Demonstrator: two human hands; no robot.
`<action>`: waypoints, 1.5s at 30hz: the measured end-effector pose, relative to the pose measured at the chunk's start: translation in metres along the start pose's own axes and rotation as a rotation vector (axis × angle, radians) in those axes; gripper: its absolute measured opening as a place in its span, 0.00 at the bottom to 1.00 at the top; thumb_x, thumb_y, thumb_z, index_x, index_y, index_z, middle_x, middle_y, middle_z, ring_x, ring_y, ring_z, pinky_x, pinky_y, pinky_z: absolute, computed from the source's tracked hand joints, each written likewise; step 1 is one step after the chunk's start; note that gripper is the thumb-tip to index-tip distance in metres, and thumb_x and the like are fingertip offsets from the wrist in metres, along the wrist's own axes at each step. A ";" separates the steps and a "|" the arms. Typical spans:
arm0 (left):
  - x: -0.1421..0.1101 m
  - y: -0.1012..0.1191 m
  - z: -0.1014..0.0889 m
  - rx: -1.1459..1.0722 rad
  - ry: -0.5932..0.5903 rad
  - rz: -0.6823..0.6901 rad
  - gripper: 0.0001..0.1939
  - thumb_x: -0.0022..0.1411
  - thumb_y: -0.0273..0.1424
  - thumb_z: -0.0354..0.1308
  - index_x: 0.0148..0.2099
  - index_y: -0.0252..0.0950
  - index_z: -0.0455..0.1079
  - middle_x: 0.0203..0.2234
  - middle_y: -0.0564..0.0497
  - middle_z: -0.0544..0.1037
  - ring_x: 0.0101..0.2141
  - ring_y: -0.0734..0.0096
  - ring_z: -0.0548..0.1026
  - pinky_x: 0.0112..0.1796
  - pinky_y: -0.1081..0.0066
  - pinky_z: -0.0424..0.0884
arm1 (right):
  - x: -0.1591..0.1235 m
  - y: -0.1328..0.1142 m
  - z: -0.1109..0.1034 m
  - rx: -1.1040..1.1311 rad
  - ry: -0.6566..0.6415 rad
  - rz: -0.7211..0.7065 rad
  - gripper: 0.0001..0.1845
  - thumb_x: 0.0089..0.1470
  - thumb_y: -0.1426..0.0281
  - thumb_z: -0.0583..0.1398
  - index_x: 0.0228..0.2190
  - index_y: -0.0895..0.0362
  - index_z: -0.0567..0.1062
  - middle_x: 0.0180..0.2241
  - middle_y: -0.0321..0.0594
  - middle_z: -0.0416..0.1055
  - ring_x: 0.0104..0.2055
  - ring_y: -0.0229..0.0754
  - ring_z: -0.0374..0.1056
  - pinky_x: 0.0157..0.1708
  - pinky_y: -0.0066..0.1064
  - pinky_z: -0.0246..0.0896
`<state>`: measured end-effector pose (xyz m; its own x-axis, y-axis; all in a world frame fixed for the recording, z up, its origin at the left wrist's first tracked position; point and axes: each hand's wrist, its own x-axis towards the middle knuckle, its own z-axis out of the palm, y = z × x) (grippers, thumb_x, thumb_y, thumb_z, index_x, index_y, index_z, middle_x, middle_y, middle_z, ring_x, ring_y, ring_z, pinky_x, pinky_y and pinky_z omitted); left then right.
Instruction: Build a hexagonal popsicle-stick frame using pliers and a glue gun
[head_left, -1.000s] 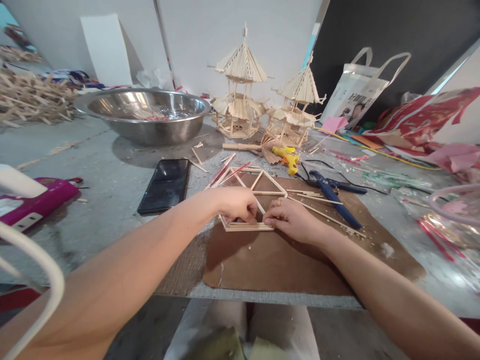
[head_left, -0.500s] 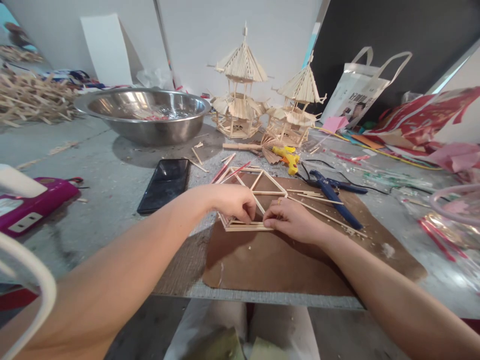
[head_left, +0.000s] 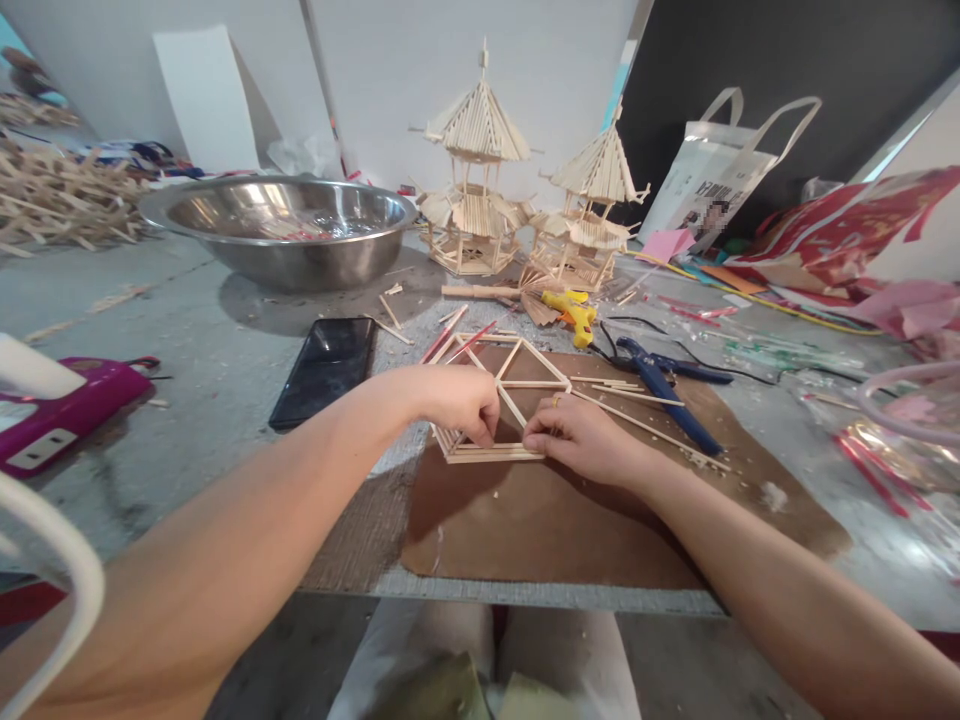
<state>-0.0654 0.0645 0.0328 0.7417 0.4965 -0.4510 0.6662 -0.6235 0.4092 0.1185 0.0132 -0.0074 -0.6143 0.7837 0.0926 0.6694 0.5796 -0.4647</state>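
A flat hexagonal frame (head_left: 534, 384) of pale wooden sticks, with spokes meeting at its middle, lies on a brown board (head_left: 525, 530). My left hand (head_left: 463, 400) reaches over its left part, fingers pinched and pointing down at the inner side of the near edge. At the right end of that same edge, my right hand (head_left: 574, 435) has its thumb and fingers closed around the sticks at the corner. Loose wooden sticks (head_left: 637, 420) lie to the right of the frame. Whatever is between the left fingertips is too small to make out.
A black phone (head_left: 324, 372) lies left of the board. Blue pliers (head_left: 671, 395) and a yellow glue gun (head_left: 574, 315) with its cord are at the right. Behind stand a steel basin (head_left: 300, 255) and two stick pagodas (head_left: 480, 130). A purple power strip (head_left: 82, 410) is far left.
The whole view has shifted slightly, moving things a little left. Both hands stay at the near edge of the frame, with hardly any movement of the fingers.
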 end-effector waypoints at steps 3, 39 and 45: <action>0.000 -0.002 0.001 -0.022 0.010 0.013 0.07 0.46 0.30 0.58 0.29 0.35 0.75 0.21 0.54 0.76 0.21 0.79 0.67 0.24 0.78 0.58 | 0.000 -0.001 -0.001 -0.004 0.002 -0.006 0.08 0.50 0.71 0.56 0.25 0.59 0.75 0.26 0.38 0.70 0.31 0.36 0.61 0.34 0.28 0.52; 0.004 0.014 0.008 -0.255 0.325 -0.026 0.12 0.53 0.38 0.50 0.32 0.35 0.67 0.25 0.53 0.76 0.22 0.78 0.67 0.24 0.76 0.59 | -0.024 0.080 -0.060 -0.505 0.343 0.893 0.23 0.51 0.60 0.51 0.45 0.60 0.68 0.45 0.52 0.66 0.49 0.53 0.60 0.44 0.40 0.56; 0.009 0.010 0.013 -0.490 0.497 0.016 0.11 0.56 0.39 0.47 0.33 0.36 0.61 0.22 0.54 0.73 0.21 0.77 0.68 0.23 0.75 0.62 | -0.027 0.088 -0.061 -0.491 0.143 1.051 0.29 0.47 0.55 0.53 0.45 0.62 0.66 0.47 0.54 0.64 0.46 0.55 0.64 0.39 0.42 0.60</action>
<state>-0.0531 0.0546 0.0228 0.6214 0.7801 -0.0731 0.5266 -0.3467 0.7762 0.2196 0.0571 0.0027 0.3703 0.9286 -0.0222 0.9289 -0.3700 0.0156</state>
